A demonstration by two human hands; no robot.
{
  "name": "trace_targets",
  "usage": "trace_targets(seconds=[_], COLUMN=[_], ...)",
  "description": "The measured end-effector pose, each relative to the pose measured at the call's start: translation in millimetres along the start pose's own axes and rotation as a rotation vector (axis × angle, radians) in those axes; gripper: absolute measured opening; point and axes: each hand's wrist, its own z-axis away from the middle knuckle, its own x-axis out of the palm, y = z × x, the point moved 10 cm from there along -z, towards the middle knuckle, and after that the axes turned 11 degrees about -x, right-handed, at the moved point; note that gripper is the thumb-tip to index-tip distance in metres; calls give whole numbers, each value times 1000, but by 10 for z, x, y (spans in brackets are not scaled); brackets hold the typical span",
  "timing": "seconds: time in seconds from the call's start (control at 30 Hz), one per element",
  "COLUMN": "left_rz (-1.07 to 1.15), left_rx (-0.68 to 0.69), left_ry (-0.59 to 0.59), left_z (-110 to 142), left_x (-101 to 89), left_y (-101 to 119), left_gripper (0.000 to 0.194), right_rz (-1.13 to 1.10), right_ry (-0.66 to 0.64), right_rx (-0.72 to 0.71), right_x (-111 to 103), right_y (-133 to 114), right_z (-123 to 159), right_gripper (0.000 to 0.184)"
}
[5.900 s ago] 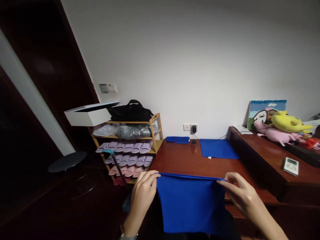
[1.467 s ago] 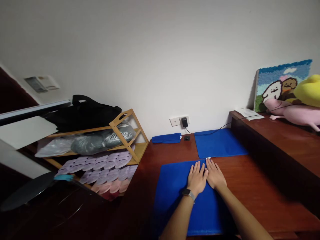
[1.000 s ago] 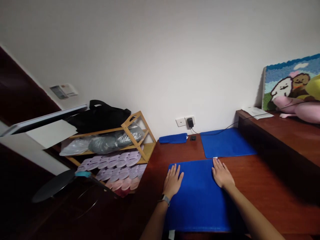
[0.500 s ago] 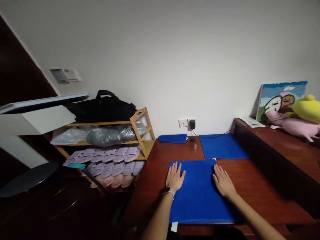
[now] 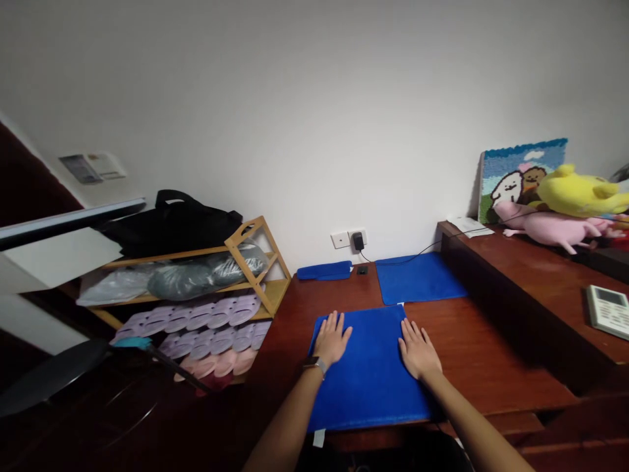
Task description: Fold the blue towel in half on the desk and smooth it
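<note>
Count: three blue cloths on the desk (image 5: 481,347). Near cloth (image 5: 368,373) lies spread flat at the front edge, under both hands. Second cloth (image 5: 417,278) lies flat behind it toward the wall; its near edge seems to meet the near cloth's far right corner. Third cloth (image 5: 324,270) is folded small, by the wall, left of the second and apart from it. One small dark object (image 5: 362,269) sits between those two. One charger (image 5: 358,241) in the wall socket, its cable running right over the second cloth.

Raised shelf on the right: one remote (image 5: 609,308), one yellow plush (image 5: 577,193) resting on one pink plush (image 5: 550,229), one yarn picture (image 5: 515,177) leaning on the wall, one white paper (image 5: 469,226).

Containers: wooden rack (image 5: 268,262) left of the desk. Top tier carries one black bag (image 5: 171,223); the next tier holds bagged grey bundles (image 5: 196,278), number unclear; lower tiers hold rows of lilac and pink slippers (image 5: 206,321), too many and too blurred to count.

Hands: left hand (image 5: 331,341) flat, palm down, fingers spread a little, on the near cloth's left part near the far left corner; watch on the wrist. Right hand (image 5: 417,351) flat, palm down, fingers slightly apart, on the cloth's right edge. Neither hand grips anything.
</note>
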Motion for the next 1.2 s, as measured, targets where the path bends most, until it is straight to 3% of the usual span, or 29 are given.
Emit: trace_targets(seconds=[0.07, 0.17, 0.23, 0.27, 0.37, 0.57, 0.67, 0.73, 0.97, 1.1, 1.2], left_rz=[45, 107, 131, 132, 92, -6, 15, 40, 75, 87, 96], left_rx=[127, 320, 350, 346, 271, -70, -113, -109, -98, -107, -111], left_ry=[128, 125, 103, 96, 87, 81, 118, 127, 132, 136, 156], left_z=[209, 597, 768, 818, 852, 836, 913, 956, 1009, 1006, 998], left_x=[-35, 204, 344, 379, 355, 179, 172, 189, 115, 119, 132], left_y=[540, 1338, 1586, 1602, 1234, -435, -875, -945, -833, -865, -869], left_gripper=[70, 66, 62, 61, 62, 68, 68, 70, 73, 71, 70], right_rz=[-8, 20, 37, 35, 4, 2, 10, 28, 64, 107, 117], right_ry=[3, -24, -40, -37, 3, 0, 7, 10, -41, 6, -1], right_rx=[-3, -33, -56, -57, -30, -9, -10, -5, 49, 69, 86], right_x=[2, 44, 76, 82, 52, 44, 72, 86, 26, 32, 155], right_y=[13, 18, 13, 15, 29, 10, 19, 32, -15, -104, -112], right_z=[1, 4, 5, 5, 7, 18, 26, 27, 58, 319, 595], right_gripper=[67, 65, 64, 64, 66, 67, 67, 67, 65, 65, 67])
